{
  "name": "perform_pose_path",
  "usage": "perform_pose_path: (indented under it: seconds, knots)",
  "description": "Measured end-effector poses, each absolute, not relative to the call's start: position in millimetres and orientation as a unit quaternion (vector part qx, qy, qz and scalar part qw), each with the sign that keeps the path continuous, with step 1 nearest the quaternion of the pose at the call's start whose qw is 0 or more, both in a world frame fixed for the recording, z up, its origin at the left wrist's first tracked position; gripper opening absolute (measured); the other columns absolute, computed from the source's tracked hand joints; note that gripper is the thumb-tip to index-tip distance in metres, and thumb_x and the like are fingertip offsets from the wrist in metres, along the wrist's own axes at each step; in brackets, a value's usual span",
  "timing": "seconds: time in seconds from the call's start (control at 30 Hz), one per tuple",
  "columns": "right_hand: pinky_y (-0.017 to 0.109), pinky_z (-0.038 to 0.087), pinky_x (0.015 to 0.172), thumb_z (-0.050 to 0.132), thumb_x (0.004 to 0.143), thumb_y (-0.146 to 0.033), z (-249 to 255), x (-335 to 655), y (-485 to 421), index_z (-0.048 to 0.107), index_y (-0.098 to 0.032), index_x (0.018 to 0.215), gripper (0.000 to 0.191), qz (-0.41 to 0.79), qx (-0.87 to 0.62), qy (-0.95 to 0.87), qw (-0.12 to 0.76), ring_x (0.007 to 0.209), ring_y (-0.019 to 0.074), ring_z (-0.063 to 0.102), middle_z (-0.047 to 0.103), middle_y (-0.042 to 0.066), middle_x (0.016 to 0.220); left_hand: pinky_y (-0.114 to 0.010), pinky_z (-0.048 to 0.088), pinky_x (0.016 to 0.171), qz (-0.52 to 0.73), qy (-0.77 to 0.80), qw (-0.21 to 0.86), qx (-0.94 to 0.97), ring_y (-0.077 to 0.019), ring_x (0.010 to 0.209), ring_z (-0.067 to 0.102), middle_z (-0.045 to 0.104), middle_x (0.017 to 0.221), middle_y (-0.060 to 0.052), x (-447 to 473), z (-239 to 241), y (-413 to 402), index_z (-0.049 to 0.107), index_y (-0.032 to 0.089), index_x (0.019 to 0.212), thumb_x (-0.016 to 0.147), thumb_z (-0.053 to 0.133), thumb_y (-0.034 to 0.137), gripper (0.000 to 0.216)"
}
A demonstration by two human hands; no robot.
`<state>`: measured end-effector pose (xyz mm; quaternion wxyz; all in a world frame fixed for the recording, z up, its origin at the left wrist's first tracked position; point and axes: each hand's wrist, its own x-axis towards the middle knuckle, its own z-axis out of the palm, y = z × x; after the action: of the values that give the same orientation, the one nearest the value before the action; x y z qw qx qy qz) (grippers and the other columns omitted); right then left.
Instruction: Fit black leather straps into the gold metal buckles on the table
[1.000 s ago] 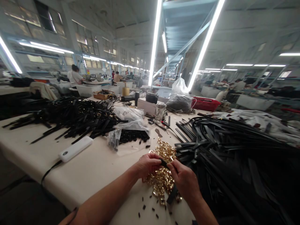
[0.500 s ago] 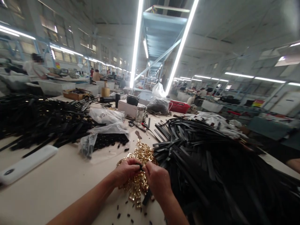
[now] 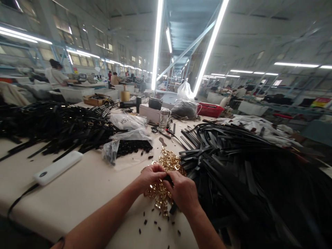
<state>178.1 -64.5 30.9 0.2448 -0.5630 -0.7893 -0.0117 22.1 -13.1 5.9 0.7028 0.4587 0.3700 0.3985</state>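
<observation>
Head view: the black strip (image 3: 168, 178) is between the hands, above the gold metal fittings (image 3: 169, 160). The left hand (image 3: 151, 178) and right hand (image 3: 183, 190) both appear to pinch it, fingertips nearly meeting; its exact shape is hidden. Judged handling: light, pliable, not fragile, slightly slick; grip near the ends between thumb and forefinger. The fittings are shiny, small and frame-shaped. Adjacent black straps (image 3: 215, 169) are long, flat and smooth.
</observation>
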Motion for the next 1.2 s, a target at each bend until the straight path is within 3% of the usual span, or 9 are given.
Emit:
perform_pose_path:
  seconds: [0.23,0.43,0.57,0.9,1.2]
  knots:
    - [0.025,0.033,0.059,0.057,0.084,-0.031,31.7,182.5,-63.9,0.063,-0.021,0.08,0.012,-0.033,-0.586,-0.783,0.207,0.069,0.0169,0.064,0.068,0.002,0.075,-0.02,0.037,0.052,0.422,0.364,0.693,0.458,-0.0068,0.051,0.05,0.057,0.06,0.003,14.8,3.6,-5.0,0.06,0.013,0.069,0.06,0.081,0.035,0.031]
    - [0.024,0.034,0.061,0.052,0.086,-0.024,33.4,180.1,-64.2,0.062,-0.022,0.101,0.019,-0.043,-0.55,-0.793,0.259,0.072,0.0153,0.063,0.068,0.002,0.089,-0.019,0.041,0.054,0.422,0.339,0.73,0.418,-0.0055,0.052,0.052,0.057,0.063,0.003,11.3,1.1,-2.0,0.059,0.013,0.071,0.059,0.082,0.032,0.032]
    - [0.025,0.032,0.058,0.05,0.087,-0.024,37.5,183.6,-65.3,0.064,-0.021,0.09,0.015,-0.08,-0.56,-0.781,0.263,0.064,0.014,0.061,0.067,0.001,0.08,-0.017,0.043,0.053,0.441,0.355,0.726,0.392,-0.0062,0.053,0.055,0.061,0.067,0.0,2.6,5.2,6.3,0.06,0.014,0.074,0.063,0.08,0.034,0.03]
    - [0.024,0.029,0.054,0.052,0.087,-0.028,32.3,195.0,-58.7,0.06,-0.021,0.078,0.014,-0.088,-0.591,-0.776,0.203,0.059,0.0126,0.06,0.065,0.0,0.076,-0.019,0.045,0.054,0.539,0.485,0.556,0.406,-0.0098,0.058,0.06,0.067,0.072,-0.003,-39.3,14.7,32.5,0.064,0.015,0.077,0.064,0.075,0.035,0.026]
    - [0.024,0.03,0.057,0.043,0.092,-0.03,23.5,197.6,-51.8,0.057,-0.02,0.069,0.029,-0.072,-0.568,-0.779,0.257,0.06,0.0122,0.059,0.062,0.0,0.069,-0.025,0.042,0.057,0.506,0.561,0.401,0.518,-0.0155,0.06,0.058,0.065,0.067,-0.002,-44.6,1.6,43.0,0.066,0.017,0.076,0.065,0.066,0.035,0.021]
